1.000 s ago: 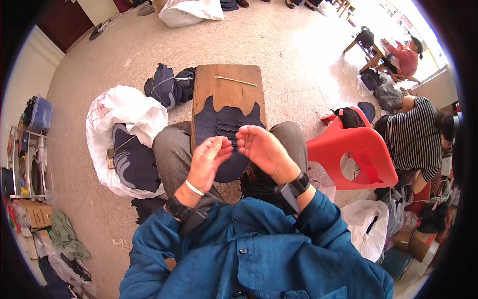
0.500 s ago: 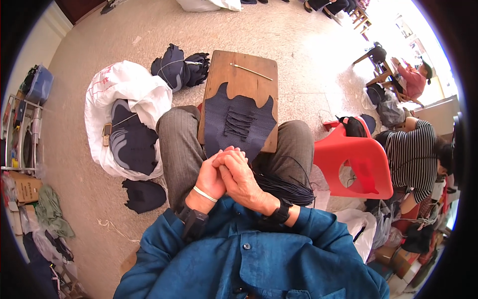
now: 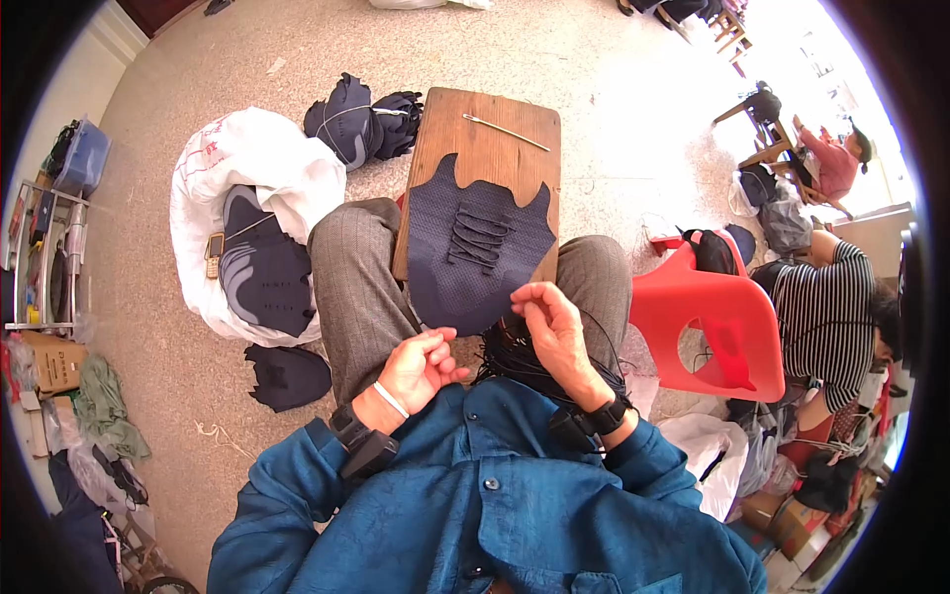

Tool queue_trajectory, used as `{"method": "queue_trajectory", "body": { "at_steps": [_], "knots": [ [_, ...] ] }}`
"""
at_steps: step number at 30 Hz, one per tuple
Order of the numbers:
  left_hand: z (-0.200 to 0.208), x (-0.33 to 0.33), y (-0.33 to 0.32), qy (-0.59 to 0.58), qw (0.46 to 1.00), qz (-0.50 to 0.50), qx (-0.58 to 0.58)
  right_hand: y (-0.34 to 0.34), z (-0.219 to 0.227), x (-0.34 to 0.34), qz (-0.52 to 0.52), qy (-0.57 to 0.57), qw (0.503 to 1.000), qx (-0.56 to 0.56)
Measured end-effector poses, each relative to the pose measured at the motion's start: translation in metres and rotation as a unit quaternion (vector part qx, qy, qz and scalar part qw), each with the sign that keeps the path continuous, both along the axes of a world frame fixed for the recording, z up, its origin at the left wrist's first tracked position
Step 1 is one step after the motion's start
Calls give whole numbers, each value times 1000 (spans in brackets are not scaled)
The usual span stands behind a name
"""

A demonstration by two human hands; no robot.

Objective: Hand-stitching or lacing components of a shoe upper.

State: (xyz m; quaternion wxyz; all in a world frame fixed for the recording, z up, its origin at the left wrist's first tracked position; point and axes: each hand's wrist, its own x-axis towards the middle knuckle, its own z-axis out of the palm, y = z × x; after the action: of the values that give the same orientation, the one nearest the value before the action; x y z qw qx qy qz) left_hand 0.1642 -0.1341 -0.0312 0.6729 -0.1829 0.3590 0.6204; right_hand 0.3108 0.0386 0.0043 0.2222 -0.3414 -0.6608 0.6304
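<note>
A dark navy shoe upper point(image 3: 445, 203) with black lacing point(image 3: 479, 239) across its middle lies on a wooden bench point(image 3: 435, 124) between my knees. My left hand point(image 3: 420, 372) is just below its near left edge, fingers loosely curled and apart, nothing seen in them. At the near right edge is my right hand point(image 3: 559, 332), its forefinger and thumb slightly parted; whether the fingertips touch the upper is unclear. A bundle of black laces point(image 3: 515, 358) lies in my lap, partly under the right hand. Farther up the bench rests a thin metal needle-like tool point(image 3: 507, 132).
To the left, a white sack point(image 3: 198, 178) holds more dark uppers point(image 3: 265, 277) and a small phone point(image 3: 214, 255). Tied uppers point(image 3: 346, 119) lie beyond it; a loose dark piece point(image 3: 287, 376) is nearer. A red chair point(image 3: 648, 317) and a person in stripes point(image 3: 826, 307) are at right.
My hands were clasped together over the near edge of the upper. They have parted, the left going down and left, the right moving right.
</note>
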Motion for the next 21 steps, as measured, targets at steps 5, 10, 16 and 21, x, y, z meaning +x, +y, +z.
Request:
{"method": "queue_trajectory", "body": {
  "at_steps": [5, 10, 16, 21],
  "knots": [
    [-6, 6, 6, 0, 995, -16, -97, 0, -16, 14, 91, -6, 996, -18],
    [0, -6, 17, 126, 992, 3, -29, -4, -14, 13, 78, 4, 995, -60],
    [92, -70, 9, 301, 941, 38, 153, 23, 4, 12, 69, 7, 996, 58],
    [137, -130, -94, 373, 876, 305, 19, 30, 5, -3, 98, 21, 994, 32]
  ]
}}
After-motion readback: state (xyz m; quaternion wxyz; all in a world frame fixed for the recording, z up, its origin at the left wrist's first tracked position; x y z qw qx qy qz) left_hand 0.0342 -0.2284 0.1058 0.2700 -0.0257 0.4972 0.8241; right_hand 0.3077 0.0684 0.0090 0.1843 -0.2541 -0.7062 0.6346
